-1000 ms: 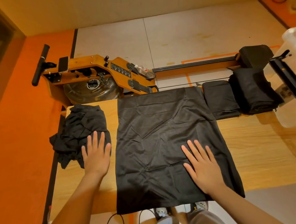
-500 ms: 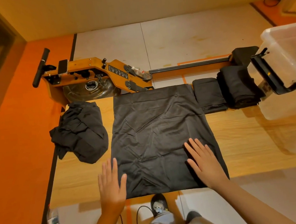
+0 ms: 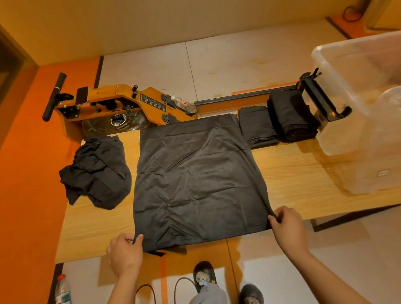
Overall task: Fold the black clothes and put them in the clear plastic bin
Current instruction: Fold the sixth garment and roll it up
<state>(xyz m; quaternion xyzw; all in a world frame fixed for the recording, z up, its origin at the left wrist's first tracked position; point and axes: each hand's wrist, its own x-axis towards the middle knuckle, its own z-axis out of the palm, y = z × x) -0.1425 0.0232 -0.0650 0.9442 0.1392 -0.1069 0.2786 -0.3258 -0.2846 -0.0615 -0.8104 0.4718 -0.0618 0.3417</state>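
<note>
Head view shows the job partly done. A flat folded black stack (image 3: pixel 257 127) and a thicker folded black bundle (image 3: pixel 291 117) lie side by side at the far right of the pale wooden table (image 3: pixel 316 179), just beside the clear plastic bin (image 3: pixel 372 99). No black cloth shows through the bin's walls, so by my reading the loading has not begun. A crumpled heap of black clothes (image 3: pixel 97 172) sits unfolded at the table's far left.

Between heap and stacks, a wide black garment (image 3: pixel 198 184) lies spread flat, creased but square, its near edge reaching the table's front edge. The left hand (image 3: pixel 125 255) pinches the garment's near left corner, fingers curled around the cloth. The right hand (image 3: pixel 287 226) pinches the near right corner the same way, and the side hem rises taut toward it. Both grips look set for a first fold, which has not yet started. That garment, the heap, and all the binning remain.
</note>
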